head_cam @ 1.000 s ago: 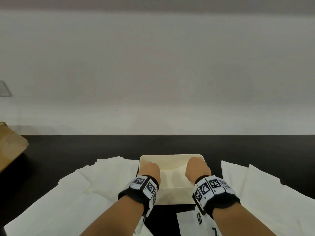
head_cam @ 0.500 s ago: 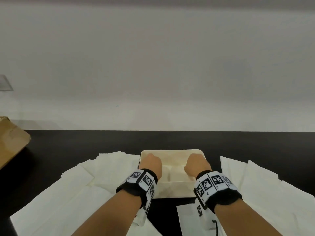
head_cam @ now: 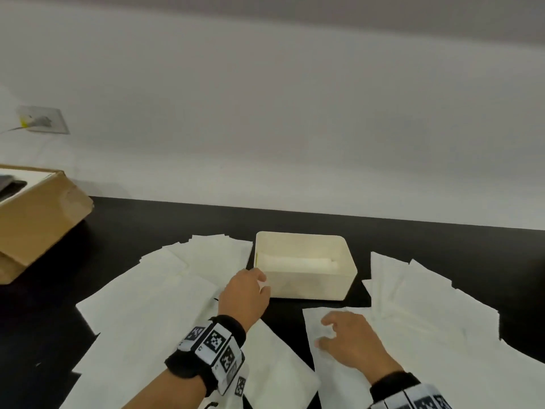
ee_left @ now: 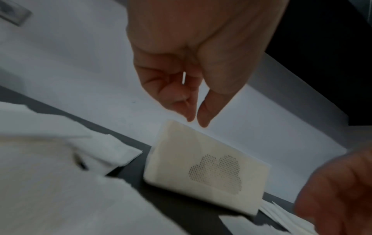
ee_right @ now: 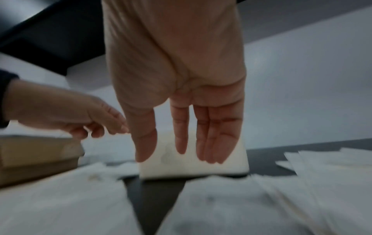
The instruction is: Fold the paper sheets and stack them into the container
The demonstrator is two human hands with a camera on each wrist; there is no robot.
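Both our hands have left the container (head_cam: 306, 278); left hand (head_cam: 244, 293) hovers loose-fingered and empty beside it, right hand (head_cam: 351, 340) open above a sheet (head_cam: 333, 358) nearer us.

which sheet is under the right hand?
The flat sheet at front centre-right, just before the container; the right hand is over it, unlike the fanned piles either side.

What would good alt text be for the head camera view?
Two bare hands hover over loose white paper sheets on a black table, the left hand beside a cream container holding folded paper, the right hand reaching over a sheet.
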